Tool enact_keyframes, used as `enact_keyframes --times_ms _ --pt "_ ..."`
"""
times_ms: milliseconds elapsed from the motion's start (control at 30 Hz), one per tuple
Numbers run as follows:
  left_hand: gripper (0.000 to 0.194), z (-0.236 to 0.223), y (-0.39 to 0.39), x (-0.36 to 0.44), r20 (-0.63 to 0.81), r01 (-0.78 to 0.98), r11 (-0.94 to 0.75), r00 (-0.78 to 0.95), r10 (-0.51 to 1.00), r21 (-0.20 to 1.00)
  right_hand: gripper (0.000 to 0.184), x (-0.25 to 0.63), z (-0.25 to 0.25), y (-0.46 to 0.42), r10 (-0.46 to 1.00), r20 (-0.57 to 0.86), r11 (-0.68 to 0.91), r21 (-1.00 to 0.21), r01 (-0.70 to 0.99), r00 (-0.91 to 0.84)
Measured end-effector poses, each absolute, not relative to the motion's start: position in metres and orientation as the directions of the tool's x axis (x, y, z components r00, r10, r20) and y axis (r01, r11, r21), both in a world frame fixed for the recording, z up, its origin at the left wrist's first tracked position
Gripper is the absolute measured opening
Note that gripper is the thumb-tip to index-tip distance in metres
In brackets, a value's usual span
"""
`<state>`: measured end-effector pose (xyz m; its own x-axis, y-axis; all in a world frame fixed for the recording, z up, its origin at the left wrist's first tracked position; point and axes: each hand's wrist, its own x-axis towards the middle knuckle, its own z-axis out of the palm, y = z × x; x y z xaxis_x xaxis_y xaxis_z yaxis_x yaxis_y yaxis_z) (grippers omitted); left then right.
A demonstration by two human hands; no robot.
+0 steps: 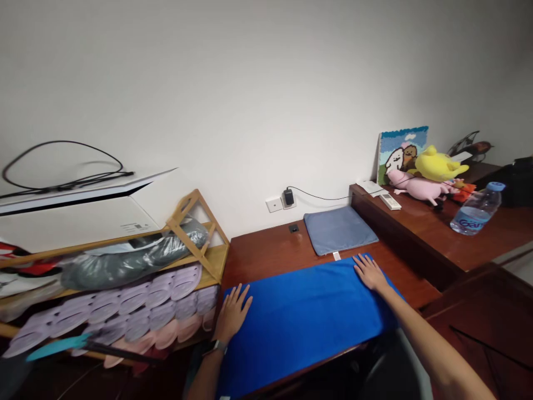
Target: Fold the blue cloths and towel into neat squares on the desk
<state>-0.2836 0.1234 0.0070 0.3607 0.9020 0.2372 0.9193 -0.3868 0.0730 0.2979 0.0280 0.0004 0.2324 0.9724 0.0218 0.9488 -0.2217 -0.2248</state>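
Hands [234,314] press blue cloth's [303,316] opposite ends.

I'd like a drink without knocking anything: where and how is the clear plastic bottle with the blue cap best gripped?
Wrap the right hand around the middle of the bottle, coming from the near side. Its round body stands upright, which should suit a sideways grip, and the pink plush toy lies to its left, away from that approach.

Both hands [233,314] [369,273] lie palm down, well apart, fingers extended, with both forearms reaching forward.
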Motion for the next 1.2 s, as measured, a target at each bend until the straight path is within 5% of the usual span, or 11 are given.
enact_keyframes --times_ms 233,500,733,867,1033,1200 --pt "0.061 -0.011 0.147 -0.295 0.192 0.949 -0.315 0.309 0.932 0.001 0.065 0.309 -0.02 0.046 0.959 0.015 -0.275 -0.183 0.944 0.282" --pt "0.062 -0.003 0.137 -0.302 0.156 0.965 -0.244 0.228 0.961 0.093 0.068 0.281 -0.013 0.055 0.929 0.051 -0.36 -0.099 0.928 0.366" --pt "0.064 -0.006 0.134 -0.299 0.167 0.967 -0.223 0.201 0.965 0.123 0.071 0.025 0.027 0.087 0.986 0.09 0.165 -0.34 0.926 -0.143" --pt "0.067 -0.007 0.136 -0.308 0.139 0.969 -0.208 0.19 0.972 0.129 0.072 -0.056 0.026 0.099 0.954 0.016 0.276 -0.433 0.858 -0.299" --pt "0.066 -0.013 0.139 -0.319 0.175 0.97 -0.209 0.186 0.967 0.126 0.071 0.035 0.006 0.088 0.984 0.019 0.17 -0.349 0.922 -0.175" --pt "0.067 -0.016 0.14 -0.317 0.206 0.969 -0.222 0.196 0.959 0.112 0.067 0.215 -0.014 0.058 0.986 -0.008 -0.166 -0.186 0.968 0.168"
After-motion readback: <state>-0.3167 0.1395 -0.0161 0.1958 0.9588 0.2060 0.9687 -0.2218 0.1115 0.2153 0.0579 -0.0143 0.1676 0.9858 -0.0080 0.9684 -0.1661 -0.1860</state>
